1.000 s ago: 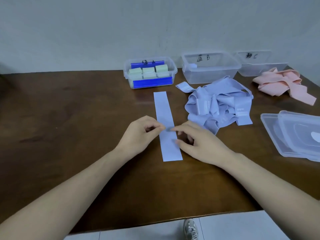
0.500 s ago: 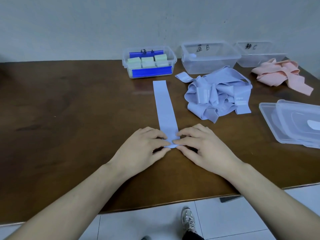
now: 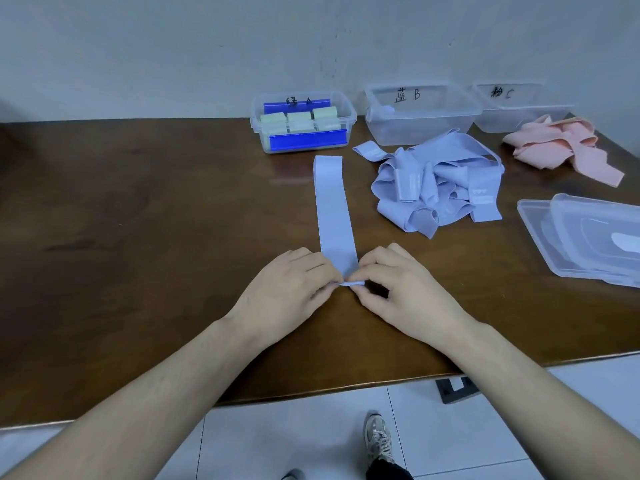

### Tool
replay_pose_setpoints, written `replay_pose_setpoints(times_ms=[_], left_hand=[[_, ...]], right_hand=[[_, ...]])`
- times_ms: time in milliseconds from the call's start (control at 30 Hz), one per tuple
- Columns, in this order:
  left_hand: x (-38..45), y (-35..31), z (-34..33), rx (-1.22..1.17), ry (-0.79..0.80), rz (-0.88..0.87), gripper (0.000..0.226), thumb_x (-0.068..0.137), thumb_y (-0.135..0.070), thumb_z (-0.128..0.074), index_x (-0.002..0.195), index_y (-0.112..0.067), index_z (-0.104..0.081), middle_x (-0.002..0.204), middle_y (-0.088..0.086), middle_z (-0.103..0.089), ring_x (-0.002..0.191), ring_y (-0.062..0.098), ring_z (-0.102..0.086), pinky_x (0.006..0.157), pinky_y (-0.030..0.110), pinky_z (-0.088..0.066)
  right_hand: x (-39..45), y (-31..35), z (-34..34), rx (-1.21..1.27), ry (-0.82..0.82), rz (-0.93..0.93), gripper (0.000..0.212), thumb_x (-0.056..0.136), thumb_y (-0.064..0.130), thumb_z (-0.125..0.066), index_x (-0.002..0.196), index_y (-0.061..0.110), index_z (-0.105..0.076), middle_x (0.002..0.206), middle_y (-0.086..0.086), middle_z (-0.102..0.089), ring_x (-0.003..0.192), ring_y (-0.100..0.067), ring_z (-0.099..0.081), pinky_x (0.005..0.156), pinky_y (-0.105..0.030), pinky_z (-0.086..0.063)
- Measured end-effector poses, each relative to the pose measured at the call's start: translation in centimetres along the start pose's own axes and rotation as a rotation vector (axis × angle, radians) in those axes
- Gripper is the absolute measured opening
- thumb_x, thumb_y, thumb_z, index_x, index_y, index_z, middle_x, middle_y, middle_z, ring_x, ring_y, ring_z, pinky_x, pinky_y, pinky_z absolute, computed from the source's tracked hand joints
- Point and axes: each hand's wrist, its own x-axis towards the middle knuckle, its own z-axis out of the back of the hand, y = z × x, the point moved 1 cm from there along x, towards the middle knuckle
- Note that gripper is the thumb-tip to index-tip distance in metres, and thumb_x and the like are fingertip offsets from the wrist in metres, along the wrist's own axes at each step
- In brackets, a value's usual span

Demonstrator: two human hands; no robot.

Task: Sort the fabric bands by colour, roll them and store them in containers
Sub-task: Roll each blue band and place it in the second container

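Blue band being rolled: one flat blue strip (image 3: 333,206) lies lengthwise on the wooden table (image 3: 138,220), its far end near the green container, its near end turned up into a first small fold between the two hands.
Left hand: left hand (image 3: 289,289) pinches the left side of the folded near end, fingers curled onto it.
Right hand: right hand (image 3: 403,292) pinches the right side of the same fold with thumb and fingertips; the other fingers are curled loosely above the table.
Step in hand: the roll looks barely started, with nearly the whole strip still flat.
Done so far: sorting by colour appears finished, since the loose bands lie in separate one-colour heaps; the green set appears rolled and stored.
Left to do: the blue pile (image 3: 440,188) is tangled and unrolled just right of the strip; the pink pile (image 3: 564,147) lies untouched further right, in front of its container.
Container A (image 3: 303,121): clear box with blue clips, holding a row of pale green rolls.
Container B (image 3: 420,112): clear and open; one small pale roll seems to sit in its left corner, otherwise nothing is visible in it.
Container C (image 3: 519,105): clear and open; no contents can be made out.
Lids (image 3: 585,237): clear lids stacked at the table's right edge, off their boxes.
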Motion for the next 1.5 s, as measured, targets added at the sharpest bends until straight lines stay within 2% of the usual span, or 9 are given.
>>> replay_pose_setpoints(times_ms=[133, 367, 467, 567, 733, 967, 1233, 1367, 1500], left_hand=[[-0.5, -0.4, 0.2, -0.05, -0.016, -0.005, 0.012, 0.092, -0.023, -0.063, 0.096, -0.018, -0.073, 0.092, -0.007, -0.067, 0.078, 0.01, -0.057, 0.078, 0.018, -0.042], [-0.5, -0.5, 0.3, -0.084, -0.008, 0.021, 0.021, 0.095, -0.029, -0.055, 0.099, -0.019, -0.072, 0.092, -0.008, -0.066, 0.078, 0.008, -0.056, 0.076, 0.015, -0.04], [-0.5, -0.2, 0.3, -0.115, 0.0, 0.056, 0.014, 0.092, -0.026, -0.064, 0.101, -0.02, -0.072, 0.093, -0.008, -0.066, 0.079, 0.008, -0.058, 0.075, 0.017, -0.043], [-0.4, 0.0, 0.3, -0.116, -0.011, 0.065, 0.009, 0.09, -0.021, -0.071, 0.098, -0.02, -0.073, 0.093, -0.009, -0.066, 0.083, 0.009, -0.056, 0.078, 0.019, -0.044], [-0.4, -0.2, 0.4, -0.122, -0.011, 0.012, 0.006, 0.09, -0.018, -0.068, 0.093, -0.019, -0.073, 0.092, -0.008, -0.064, 0.086, 0.004, -0.049, 0.081, 0.013, -0.038], [-0.3, -0.1, 0.5, -0.155, 0.013, 0.115, 0.008, 0.089, -0.022, -0.073, 0.097, -0.021, -0.074, 0.089, -0.011, -0.067, 0.08, 0.004, -0.052, 0.074, 0.011, -0.039], [-0.1, 0.0, 0.3, -0.109, 0.029, 0.177, 0.016, 0.091, -0.029, -0.068, 0.103, -0.02, -0.075, 0.095, -0.008, -0.062, 0.081, 0.006, -0.049, 0.075, 0.014, -0.039], [-0.1, -0.1, 0.3, -0.088, 0.026, 0.184, 0.021, 0.091, -0.033, -0.063, 0.102, -0.022, -0.077, 0.095, -0.01, -0.062, 0.082, 0.007, -0.05, 0.077, 0.021, -0.044], [-0.1, -0.1, 0.5, -0.092, 0.024, 0.194, 0.022, 0.09, -0.034, -0.065, 0.104, -0.022, -0.077, 0.096, -0.01, -0.063, 0.083, 0.007, -0.05, 0.077, 0.025, -0.048]], right_hand=[[-0.1, 0.2, 0.2, -0.007, 0.016, 0.0, 0.008, 0.093, 0.017, -0.068, 0.098, 0.021, -0.074, 0.097, 0.013, -0.059, 0.085, -0.01, -0.045, 0.079, -0.02, -0.043], [0.1, -0.1, 0.1, 0.084, 0.055, -0.099, 0.012, 0.091, 0.018, -0.072, 0.1, 0.026, -0.073, 0.096, 0.016, -0.061, 0.088, -0.007, -0.05, 0.081, -0.011, -0.038], [0.4, -0.2, 0.5, 0.132, 0.079, -0.136, 0.011, 0.091, 0.019, -0.073, 0.098, 0.028, -0.071, 0.093, 0.016, -0.063, 0.086, -0.007, -0.05, 0.075, -0.009, -0.037], [0.6, -0.2, 0.8, 0.146, 0.076, -0.144, 0.012, 0.089, 0.019, -0.075, 0.093, 0.029, -0.069, 0.092, 0.016, -0.063, 0.087, -0.009, -0.05, 0.071, -0.012, -0.039], [0.2, -0.2, 0.5, 0.083, 0.053, -0.048, 0.007, 0.09, 0.021, -0.073, 0.093, 0.026, -0.069, 0.092, 0.015, -0.062, 0.086, -0.012, -0.051, 0.074, -0.023, -0.045], [0.2, -0.5, 0.7, 0.143, 0.116, -0.128, 0.006, 0.093, 0.027, -0.069, 0.098, 0.03, -0.071, 0.093, 0.02, -0.063, 0.09, -0.009, -0.052, 0.073, -0.01, -0.037], [0.5, -0.7, 0.4, 0.053, 0.092, -0.113, 0.018, 0.094, 0.034, -0.063, 0.106, 0.028, -0.074, 0.094, 0.016, -0.053, 0.091, -0.009, -0.052, 0.078, -0.016, -0.041], [0.7, -0.6, 0.8, -0.025, 0.104, -0.03, 0.029, 0.094, 0.038, -0.061, 0.118, 0.024, -0.071, 0.099, 0.012, -0.054, 0.09, -0.01, -0.051, 0.079, -0.027, -0.049], [1.0, -0.6, 0.8, -0.038, 0.119, 0.029, 0.022, 0.096, 0.034, -0.06, 0.109, 0.022, -0.073, 0.094, 0.011, -0.058, 0.083, -0.009, -0.047, 0.074, -0.03, -0.049]])
